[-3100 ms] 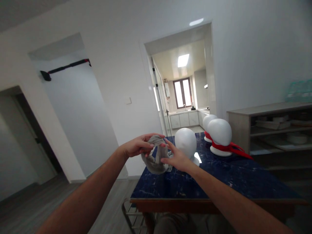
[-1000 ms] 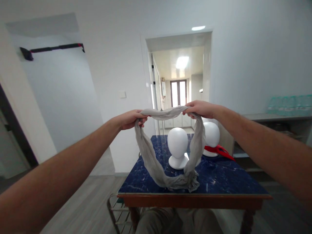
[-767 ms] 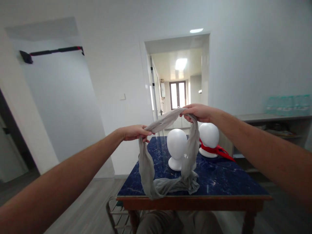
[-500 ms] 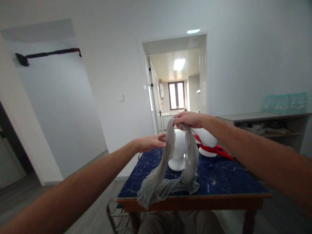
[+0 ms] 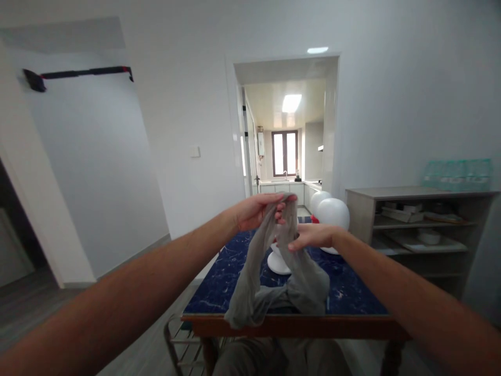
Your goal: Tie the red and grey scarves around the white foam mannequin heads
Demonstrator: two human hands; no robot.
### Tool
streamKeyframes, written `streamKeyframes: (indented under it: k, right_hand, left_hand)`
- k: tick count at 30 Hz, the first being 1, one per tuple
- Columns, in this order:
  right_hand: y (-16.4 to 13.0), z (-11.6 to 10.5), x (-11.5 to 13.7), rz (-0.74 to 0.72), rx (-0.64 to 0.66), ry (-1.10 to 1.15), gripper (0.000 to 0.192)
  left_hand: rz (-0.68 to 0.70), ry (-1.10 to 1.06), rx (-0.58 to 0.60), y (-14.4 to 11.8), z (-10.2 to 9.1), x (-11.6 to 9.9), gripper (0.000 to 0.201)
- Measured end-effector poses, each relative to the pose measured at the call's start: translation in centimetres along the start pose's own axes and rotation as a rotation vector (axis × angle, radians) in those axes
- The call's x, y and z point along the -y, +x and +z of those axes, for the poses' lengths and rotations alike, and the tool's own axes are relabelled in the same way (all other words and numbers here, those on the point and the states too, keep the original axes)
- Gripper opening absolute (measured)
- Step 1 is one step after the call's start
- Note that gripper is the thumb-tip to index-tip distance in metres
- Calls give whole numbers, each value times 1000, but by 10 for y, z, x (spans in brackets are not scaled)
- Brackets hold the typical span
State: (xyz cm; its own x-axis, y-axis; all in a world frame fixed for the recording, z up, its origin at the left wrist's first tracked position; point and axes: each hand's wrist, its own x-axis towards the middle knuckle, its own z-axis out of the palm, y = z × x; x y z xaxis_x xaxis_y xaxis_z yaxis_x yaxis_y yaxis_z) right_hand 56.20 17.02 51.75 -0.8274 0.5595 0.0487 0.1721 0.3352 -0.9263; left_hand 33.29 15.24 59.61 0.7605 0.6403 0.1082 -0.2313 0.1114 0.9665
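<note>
Grey cloth (image 5: 309,284) hanging as a loop before the nearest white head form (image 5: 278,265); left hand (image 5: 252,211) pinching the cloth's top fold; right hand (image 5: 314,236), right of the form, gripping one strand.

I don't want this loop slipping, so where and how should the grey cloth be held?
I'd pinch the grey cloth at its top bend, coming from the left, as the left hand does: the fabric is narrow there and both strands hang below. The right hand could steady the right strand from the right, where it lies against that strand.
</note>
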Motion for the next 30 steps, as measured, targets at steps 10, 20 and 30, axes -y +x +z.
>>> streamKeyframes:
  k: [10, 20, 30]
  right_hand:
    - [9, 52, -17, -144, 157, 321, 34]
    - [-100, -91, -7, 116, -396, 21, 23]
    - [-78, -122, -39, -6, -744, -26, 36]
  left_hand:
    - [239, -57, -195, -3, 30, -56, 24]
    - [572, -125, -444, -35, -58, -85, 27]
    - [549, -260, -454, 6, -132, -30, 22]
